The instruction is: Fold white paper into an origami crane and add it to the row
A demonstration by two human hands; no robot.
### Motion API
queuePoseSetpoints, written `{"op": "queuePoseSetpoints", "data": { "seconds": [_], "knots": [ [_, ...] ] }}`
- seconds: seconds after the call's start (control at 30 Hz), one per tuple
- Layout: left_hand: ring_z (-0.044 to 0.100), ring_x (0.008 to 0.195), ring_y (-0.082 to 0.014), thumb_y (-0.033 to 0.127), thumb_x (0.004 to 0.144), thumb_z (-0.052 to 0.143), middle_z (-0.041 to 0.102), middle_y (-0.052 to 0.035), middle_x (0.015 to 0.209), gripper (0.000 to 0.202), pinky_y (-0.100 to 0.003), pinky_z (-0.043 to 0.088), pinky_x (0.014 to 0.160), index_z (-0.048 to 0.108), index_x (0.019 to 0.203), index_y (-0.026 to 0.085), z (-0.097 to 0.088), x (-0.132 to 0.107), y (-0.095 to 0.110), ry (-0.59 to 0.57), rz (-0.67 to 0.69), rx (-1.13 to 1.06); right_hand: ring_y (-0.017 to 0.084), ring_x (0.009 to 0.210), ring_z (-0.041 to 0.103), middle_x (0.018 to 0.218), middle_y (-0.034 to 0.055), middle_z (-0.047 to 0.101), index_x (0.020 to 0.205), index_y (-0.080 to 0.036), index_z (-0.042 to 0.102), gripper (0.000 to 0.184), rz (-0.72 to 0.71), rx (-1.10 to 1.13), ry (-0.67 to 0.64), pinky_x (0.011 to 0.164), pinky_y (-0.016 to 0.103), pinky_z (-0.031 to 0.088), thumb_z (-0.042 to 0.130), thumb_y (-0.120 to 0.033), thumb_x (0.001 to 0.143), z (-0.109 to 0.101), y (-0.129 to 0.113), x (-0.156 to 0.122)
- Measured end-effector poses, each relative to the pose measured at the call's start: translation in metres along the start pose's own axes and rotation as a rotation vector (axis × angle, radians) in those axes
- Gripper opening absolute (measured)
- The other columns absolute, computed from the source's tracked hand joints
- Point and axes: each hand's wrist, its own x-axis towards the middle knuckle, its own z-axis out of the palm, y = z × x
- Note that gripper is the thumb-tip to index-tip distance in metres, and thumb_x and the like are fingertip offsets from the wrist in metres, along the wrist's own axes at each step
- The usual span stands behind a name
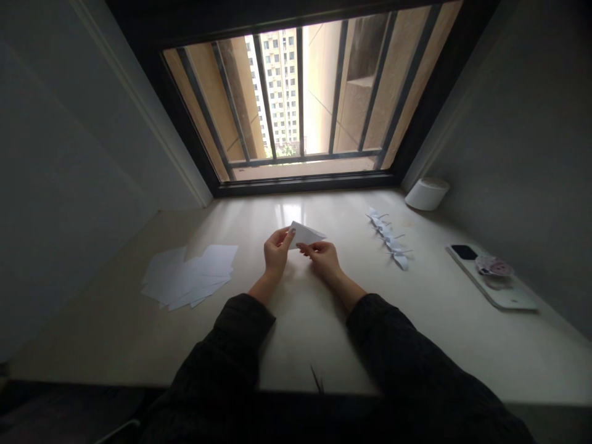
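Observation:
A white sheet folded into a triangle (306,233) is held just above the pale sill (296,345) in the middle of the view. My left hand (276,251) pinches its left corner between thumb and fingers. My right hand (324,256) pinches its lower edge from the right. Both arms wear dark sleeves and come in from the bottom of the picture.
A loose pile of white paper sheets (189,275) lies at the left. A row of small folded paper figures (388,239) runs at the right. Further right lie a white phone (490,277) and a white round container (426,193). A barred window (300,105) closes the back.

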Motion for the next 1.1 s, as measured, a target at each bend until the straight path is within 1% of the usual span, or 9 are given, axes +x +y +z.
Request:
{"op": "queuePoseSetpoints", "data": {
  "seconds": [0.07, 0.13, 0.2, 0.27, 0.33, 0.4, 0.57, 0.83, 1.1],
  "knots": [
    [0.064, 0.084, -0.0175, 0.047, 0.07, 0.07, 0.069, -0.0067, 0.09, 0.058, -0.027, 0.049, 0.073, 0.06, 0.118, 0.017, 0.001, 0.0, 0.0, -0.007, -0.039, -0.045, 0.016, 0.054, 0.058, 0.059, 0.0076, 0.069, 0.058, -0.016, 0.07, 0.039, 0.018, 0.081, 0.037, 0.055, 0.028, 0.045, 0.072, -0.055, 0.06, 0.0, -0.004, 0.0],
    [0.064, 0.085, -0.0181, 0.047, 0.067, 0.073, 0.068, -0.0077, 0.092, 0.07, -0.028, 0.05, 0.072, 0.052, 0.127, 0.018, 0.003, -0.001, -0.002, -0.034, -0.103, -0.092, 0.015, 0.053, 0.056, 0.059, 0.007, 0.068, 0.057, -0.017, 0.07, 0.037, 0.034, 0.174, 0.083, 0.055, 0.029, 0.044, 0.073, -0.053, 0.06, -0.001, -0.007, 0.0],
    [0.065, 0.083, -0.0187, 0.046, 0.064, 0.076, 0.069, -0.008, 0.09, 0.066, -0.029, 0.052, 0.07, 0.058, 0.12, 0.016, 0.006, -0.003, -0.004, -0.112, -0.186, -0.125, 0.015, 0.053, 0.055, 0.058, 0.006, 0.068, 0.057, -0.017, 0.069, 0.034, 0.046, 0.25, 0.117, 0.055, 0.029, 0.043, 0.074, -0.051, 0.059, -0.002, -0.011, 0.001],
    [0.065, 0.079, -0.0188, 0.045, 0.063, 0.076, 0.069, -0.0082, 0.084, 0.048, -0.03, 0.052, 0.07, 0.068, 0.098, 0.014, 0.008, -0.005, -0.006, -0.198, -0.247, -0.12, 0.014, 0.052, 0.054, 0.055, 0.0047, 0.066, 0.057, -0.018, 0.069, 0.031, 0.057, 0.296, 0.132, 0.055, 0.029, 0.042, 0.075, -0.048, 0.059, -0.002, -0.012, 0.001],
    [0.066, 0.077, -0.0187, 0.044, 0.063, 0.076, 0.07, -0.0083, 0.082, 0.036, -0.032, 0.052, 0.072, 0.07, 0.082, 0.013, 0.011, -0.007, -0.008, -0.213, -0.255, -0.116, 0.014, 0.051, 0.053, 0.053, 0.0039, 0.065, 0.056, -0.018, 0.069, 0.029, 0.064, 0.314, 0.14, 0.054, 0.029, 0.041, 0.076, -0.046, 0.059, -0.002, -0.013, 0.001],
    [0.066, 0.076, -0.0187, 0.044, 0.063, 0.075, 0.071, -0.008, 0.079, 0.033, -0.033, 0.052, 0.074, 0.071, 0.075, 0.014, 0.012, -0.009, -0.008, -0.184, -0.242, -0.12, 0.014, 0.051, 0.053, 0.053, 0.004, 0.065, 0.055, -0.018, 0.069, 0.03, 0.065, 0.318, 0.142, 0.054, 0.029, 0.041, 0.076, -0.047, 0.058, -0.001, -0.013, 0.001],
    [0.065, 0.072, -0.0173, 0.042, 0.063, 0.075, 0.07, -0.0065, 0.073, 0.028, -0.033, 0.051, 0.075, 0.071, 0.07, 0.015, 0.011, -0.009, -0.008, -0.158, -0.236, -0.127, 0.014, 0.051, 0.053, 0.052, 0.0042, 0.065, 0.054, -0.018, 0.068, 0.031, 0.075, 0.357, 0.108, 0.056, 0.03, 0.042, 0.077, -0.048, 0.057, 0.0, -0.013, 0.001],
    [0.066, 0.074, -0.0174, 0.04, 0.063, 0.076, 0.07, -0.0069, 0.077, 0.029, -0.031, 0.049, 0.074, 0.07, 0.075, 0.014, 0.015, -0.011, -0.006, -0.141, -0.274, -0.224, 0.013, 0.053, 0.053, 0.056, 0.0037, 0.066, 0.056, -0.018, 0.069, 0.031, 0.117, 0.481, 0.065, 0.057, 0.029, 0.043, 0.078, -0.048, 0.056, 0.001, -0.006, 0.004],
    [0.064, 0.07, -0.0159, 0.04, 0.067, 0.073, 0.066, -0.003, 0.07, 0.027, -0.029, 0.049, 0.067, 0.065, 0.071, 0.015, 0.016, -0.013, -0.003, -0.144, -0.218, -0.218, 0.013, 0.054, 0.052, 0.055, 0.0025, 0.065, 0.058, -0.018, 0.072, 0.026, 0.07, 0.403, 0.044, 0.058, 0.029, 0.039, 0.077, -0.043, 0.06, 0.0, -0.012, -0.001]
  ]
}}
